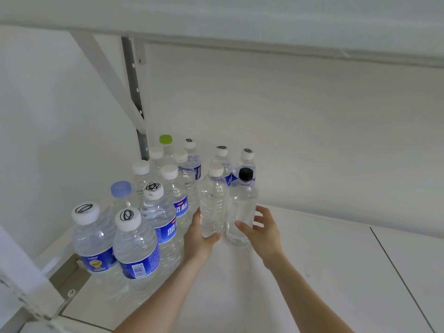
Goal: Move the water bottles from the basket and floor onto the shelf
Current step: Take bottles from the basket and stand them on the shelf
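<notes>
Several clear water bottles (134, 246) stand upright on the white shelf (324, 272), grouped at its left and back. My left hand (199, 239) is wrapped around the lower part of an unlabelled bottle with a white cap (213, 203). Right beside it stands an unlabelled bottle with a black cap (242, 207). My right hand (262, 229) is at that bottle's lower right side, fingers spread, thumb against its front. The two bottles stand close together, nearly touching. The basket and the floor are out of view.
A white wall runs behind the shelf, and a grey upright post (134, 92) with a diagonal brace (108, 75) stands at the back left. Another shelf board (240, 20) hangs overhead. A seam (403, 280) divides the shelf surface on the right.
</notes>
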A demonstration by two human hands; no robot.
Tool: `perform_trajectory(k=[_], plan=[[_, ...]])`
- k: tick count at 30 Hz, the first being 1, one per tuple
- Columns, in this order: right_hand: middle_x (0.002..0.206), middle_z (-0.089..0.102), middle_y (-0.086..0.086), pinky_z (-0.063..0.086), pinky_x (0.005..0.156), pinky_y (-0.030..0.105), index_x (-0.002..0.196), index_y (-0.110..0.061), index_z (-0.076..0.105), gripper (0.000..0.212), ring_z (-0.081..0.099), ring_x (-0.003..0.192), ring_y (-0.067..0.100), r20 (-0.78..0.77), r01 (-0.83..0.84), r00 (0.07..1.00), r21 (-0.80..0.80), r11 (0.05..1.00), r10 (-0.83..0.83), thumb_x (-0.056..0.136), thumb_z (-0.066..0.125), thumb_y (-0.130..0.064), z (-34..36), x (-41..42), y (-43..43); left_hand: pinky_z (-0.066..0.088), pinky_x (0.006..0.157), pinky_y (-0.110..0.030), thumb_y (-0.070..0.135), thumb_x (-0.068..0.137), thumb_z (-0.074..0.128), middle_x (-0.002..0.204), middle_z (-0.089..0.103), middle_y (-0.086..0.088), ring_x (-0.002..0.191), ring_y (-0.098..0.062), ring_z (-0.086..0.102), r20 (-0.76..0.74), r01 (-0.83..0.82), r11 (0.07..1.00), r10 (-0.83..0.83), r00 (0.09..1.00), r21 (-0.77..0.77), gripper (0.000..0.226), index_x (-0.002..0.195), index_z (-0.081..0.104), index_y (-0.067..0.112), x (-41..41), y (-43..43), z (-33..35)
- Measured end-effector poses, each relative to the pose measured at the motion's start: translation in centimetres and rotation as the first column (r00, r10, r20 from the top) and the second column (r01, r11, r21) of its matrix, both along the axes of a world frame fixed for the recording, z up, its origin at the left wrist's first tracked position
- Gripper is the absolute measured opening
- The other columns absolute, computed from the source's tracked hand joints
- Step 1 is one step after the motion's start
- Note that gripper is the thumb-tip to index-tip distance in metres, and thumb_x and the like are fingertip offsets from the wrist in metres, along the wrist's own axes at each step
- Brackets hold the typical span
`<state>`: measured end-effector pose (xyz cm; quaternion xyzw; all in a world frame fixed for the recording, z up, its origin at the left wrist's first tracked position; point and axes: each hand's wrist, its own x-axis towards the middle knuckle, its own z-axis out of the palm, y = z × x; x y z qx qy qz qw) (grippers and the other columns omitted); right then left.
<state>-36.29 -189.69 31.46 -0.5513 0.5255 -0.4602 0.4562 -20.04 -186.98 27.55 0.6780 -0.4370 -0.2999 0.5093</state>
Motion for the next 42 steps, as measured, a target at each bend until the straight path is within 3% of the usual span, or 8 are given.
perform_trajectory(k=[8, 11, 19, 24, 27, 32, 37, 42], plan=[[0.106, 0.064, -0.01, 0.048, 0.063, 0.016, 0.11, -0.036, 0.053, 0.05, 0.066, 0.091, 0.008, -0.006, -0.004, 1.0, 0.007, 1.0, 0.004, 0.072, 0.085, -0.029, 0.0, 0.3, -1.1, 0.038, 0.092, -0.025, 0.015, 0.074, 0.081, 0.138, 0.055, 0.005, 0.119, -0.014, 0.051, -0.022, 0.041, 0.999, -0.041, 0.999, 0.011, 0.09, 0.148, 0.033, 0.03, 0.5, -1.7, 0.0], [0.108, 0.065, -0.008, 0.05, 0.068, 0.022, 0.113, -0.034, 0.053, 0.053, 0.067, 0.092, 0.011, -0.015, -0.011, 1.0, 0.011, 1.0, 0.011, 0.071, 0.085, -0.03, -0.2, 0.1, -1.5, 0.042, 0.098, -0.03, 0.015, 0.074, 0.081, 0.138, 0.056, 0.003, 0.124, -0.018, 0.052, -0.022, 0.052, 0.999, -0.052, 0.998, 0.013, 0.089, 0.148, 0.033, 0.029, 0.6, -2.0, 0.2], [0.109, 0.065, -0.004, 0.05, 0.066, 0.021, 0.116, -0.031, 0.052, 0.054, 0.066, 0.092, 0.012, -0.071, -0.028, 0.997, 0.008, 1.0, 0.028, 0.073, 0.084, -0.031, -0.1, 0.0, -2.1, 0.039, 0.104, -0.032, 0.021, 0.078, 0.079, 0.147, 0.047, 0.004, 0.134, -0.022, 0.045, 0.027, 0.077, 0.996, -0.078, 0.997, 0.051, 0.095, 0.152, 0.021, 0.035, 0.7, -2.1, 0.5], [0.114, 0.062, 0.001, 0.049, 0.079, 0.03, 0.127, -0.025, 0.048, 0.061, 0.06, 0.099, 0.017, -0.246, 0.018, 0.969, -0.035, 0.999, -0.026, 0.077, 0.078, -0.039, 0.1, -0.7, -0.8, 0.034, 0.112, -0.033, 0.015, 0.084, 0.073, 0.154, 0.038, -0.003, 0.14, -0.021, 0.039, 0.174, 0.056, 0.991, -0.076, 0.982, 0.118, 0.093, 0.155, 0.014, 0.026, 0.6, 0.2, 0.2], [0.124, 0.059, 0.0, 0.048, 0.088, 0.036, 0.133, -0.022, 0.044, 0.06, 0.056, 0.113, 0.02, -0.472, -0.031, 0.881, -0.139, 0.99, -0.039, 0.083, 0.071, -0.04, 0.1, -1.6, 1.2, 0.034, 0.106, -0.03, 0.016, 0.088, 0.068, 0.147, 0.045, -0.01, 0.134, -0.025, 0.044, 0.338, 0.013, 0.994, -0.05, 0.94, 0.109, 0.081, 0.153, 0.021, 0.019, 0.0, 2.6, 0.4], [0.135, 0.054, 0.002, 0.039, 0.093, 0.039, 0.142, -0.018, 0.039, 0.059, 0.051, 0.118, 0.027, -0.78, -0.161, 0.616, -0.262, 0.952, -0.111, 0.091, 0.055, -0.042, -0.4, -3.4, 5.3, 0.032, 0.112, -0.039, 0.022, 0.093, 0.059, 0.148, 0.042, -0.018, 0.137, -0.033, 0.037, 0.551, 0.032, 0.993, -0.089, 0.83, 0.111, 0.065, 0.15, 0.031, 0.012, -1.6, 7.6, 0.3], [0.136, 0.055, 0.003, 0.037, 0.101, 0.045, 0.142, -0.017, 0.041, 0.059, 0.051, 0.121, 0.03, -0.879, -0.274, 0.459, -0.282, 0.92, -0.133, 0.091, 0.05, -0.045, -1.8, -5.1, 10.1, 0.035, 0.11, -0.048, 0.032, 0.091, 0.058, 0.145, 0.047, -0.02, 0.134, -0.038, 0.042, 0.795, -0.043, 0.991, -0.074, 0.603, 0.125, 0.055, 0.14, 0.048, 0.011, -3.2, 12.5, -0.4], [0.137, 0.054, 0.007, 0.036, 0.102, 0.049, 0.141, -0.016, 0.043, 0.059, 0.051, 0.123, 0.033, -0.896, -0.308, 0.425, -0.278, 0.91, -0.13, 0.091, 0.051, -0.045, -3.0, -6.5, 14.4, 0.029, 0.112, -0.055, 0.038, 0.09, 0.056, 0.145, 0.047, -0.019, 0.136, -0.038, 0.039, 0.865, -0.075, 0.987, -0.088, 0.495, 0.143, 0.056, 0.139, 0.05, 0.012, -4.3, 17.3, -1.2]])
